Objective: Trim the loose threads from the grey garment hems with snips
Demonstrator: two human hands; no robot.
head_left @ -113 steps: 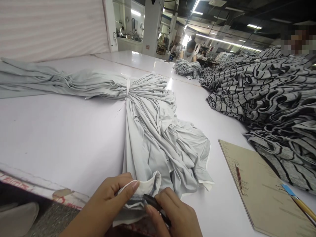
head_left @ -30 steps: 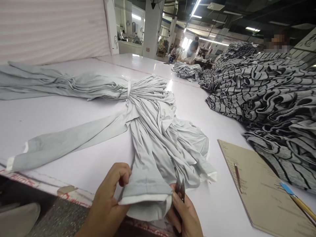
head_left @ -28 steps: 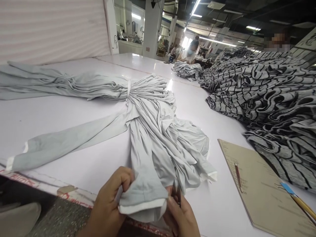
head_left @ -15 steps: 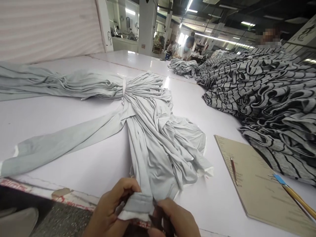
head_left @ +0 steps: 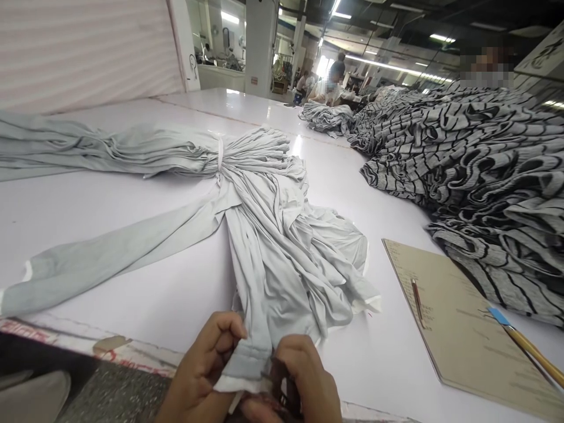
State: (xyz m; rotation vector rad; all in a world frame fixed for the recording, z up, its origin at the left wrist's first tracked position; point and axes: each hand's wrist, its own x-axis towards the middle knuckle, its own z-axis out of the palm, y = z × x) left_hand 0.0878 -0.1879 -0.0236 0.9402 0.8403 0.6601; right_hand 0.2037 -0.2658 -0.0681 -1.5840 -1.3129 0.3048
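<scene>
My left hand (head_left: 200, 370) pinches the hemmed end of a light grey garment (head_left: 282, 258), where a white strip (head_left: 240, 384) runs along the edge. At the right of that end, my right hand (head_left: 306, 376) is closed around a small dark tool, apparently thread snips (head_left: 286, 385), partly hidden by the fingers. Its tip lies close against the cloth edge. The garment spreads from a tied grey bundle (head_left: 167, 150) held by a pale band (head_left: 221, 154). One sleeve (head_left: 114, 252) stretches left across the table (head_left: 176, 294).
A large heap of black-striped grey fabric (head_left: 476, 153) covers the right side. In front of it lies a brown board (head_left: 453, 305) with a dark red pen (head_left: 418, 302) and a yellow-handled tool (head_left: 533, 355) on it. People (head_left: 330, 85) are in the background.
My right hand has shifted slightly left and up, bringing the dark tool against the cloth's edge. My left hand keeps its pinch, and the cloth end has tilted a little.
</scene>
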